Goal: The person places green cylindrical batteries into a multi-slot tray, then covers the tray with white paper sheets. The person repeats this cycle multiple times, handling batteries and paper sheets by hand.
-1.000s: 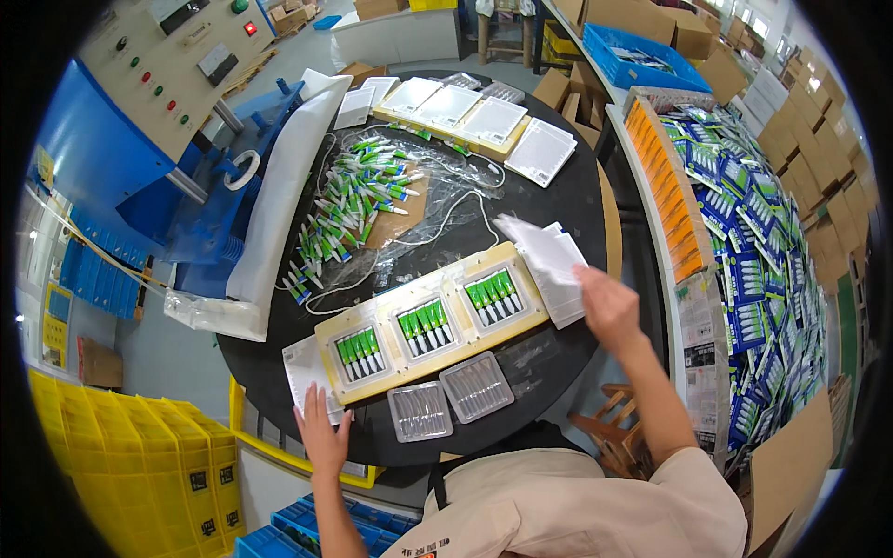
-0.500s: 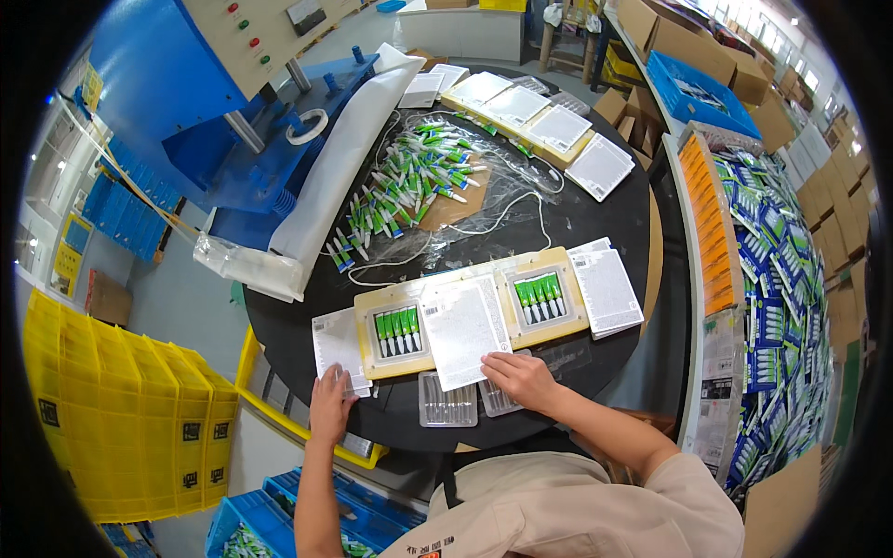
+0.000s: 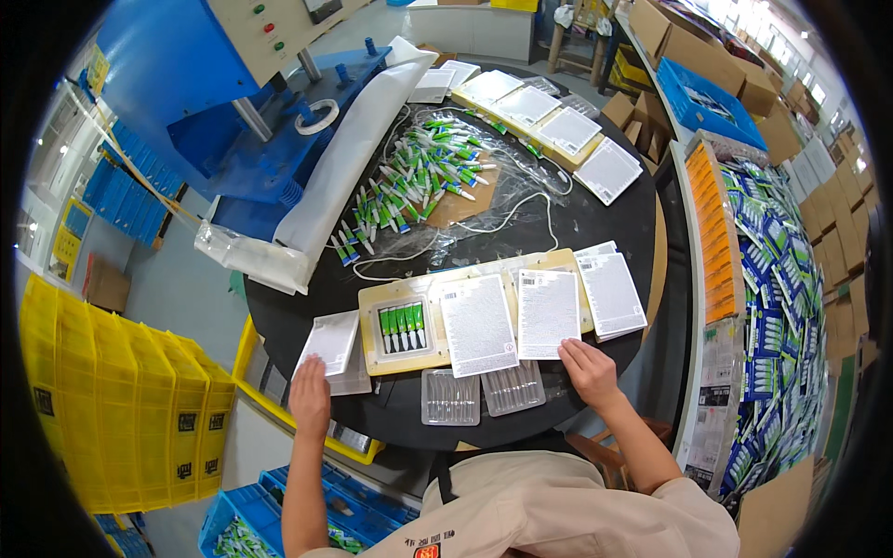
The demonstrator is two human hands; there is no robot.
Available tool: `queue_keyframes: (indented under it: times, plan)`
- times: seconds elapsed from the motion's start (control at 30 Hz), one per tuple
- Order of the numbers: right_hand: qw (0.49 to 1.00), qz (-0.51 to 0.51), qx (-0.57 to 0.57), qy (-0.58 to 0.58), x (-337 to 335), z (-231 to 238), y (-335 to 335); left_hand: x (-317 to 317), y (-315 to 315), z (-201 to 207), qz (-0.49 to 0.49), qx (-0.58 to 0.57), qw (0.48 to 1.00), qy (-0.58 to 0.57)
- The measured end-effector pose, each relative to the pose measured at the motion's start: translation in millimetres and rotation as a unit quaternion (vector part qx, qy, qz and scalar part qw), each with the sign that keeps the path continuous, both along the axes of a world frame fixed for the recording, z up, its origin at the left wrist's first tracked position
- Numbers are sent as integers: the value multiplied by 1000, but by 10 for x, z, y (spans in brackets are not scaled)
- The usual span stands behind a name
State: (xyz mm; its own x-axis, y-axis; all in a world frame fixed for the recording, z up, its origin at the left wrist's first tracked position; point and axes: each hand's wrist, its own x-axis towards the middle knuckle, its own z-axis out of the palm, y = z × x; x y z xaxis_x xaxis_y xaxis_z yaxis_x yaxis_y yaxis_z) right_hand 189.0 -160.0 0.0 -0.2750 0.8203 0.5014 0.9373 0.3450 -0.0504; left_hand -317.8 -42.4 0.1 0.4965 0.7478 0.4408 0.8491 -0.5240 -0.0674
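My left hand (image 3: 311, 398) has its fingers closed on the lower edge of a white printed card (image 3: 329, 342), which is tilted at the left end of the yellow mould (image 3: 370, 307). My right hand (image 3: 590, 374) pinches the lower right corner of another white card (image 3: 549, 316), lying over the mould's right part. A third card (image 3: 479, 325) covers the mould's middle. In the left cavity, a row of small green-and-white tubes (image 3: 402, 325) with black lower ends shows uncovered. A stack of cards (image 3: 611, 293) sits at the right end.
Clear plastic blister trays (image 3: 451, 398) lie at the near table edge. Beyond the mould are a heap of tubes (image 3: 419, 181), a white cord and a second card-covered mould (image 3: 566, 153). A blue press (image 3: 223, 139) stands left, yellow crates (image 3: 130, 400) lower left, packed blister cards (image 3: 767, 307) right.
My right hand has moved right from the middle card, and a card now covers the right cavity's tubes. My left hand has shifted left and down, with the left card's edge raised.
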Motion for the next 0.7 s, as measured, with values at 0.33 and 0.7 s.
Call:
queue_keyframes:
  times: [0.33, 0.7]
  plan:
    - [999, -32, 21, -26, -90, 23, -13, 1188, -449, 230, -115, 32, 991, -53]
    - [999, -20, 27, -10, 193, -79, 150, 1329, -293, -274, -114, 6, 993, -33]
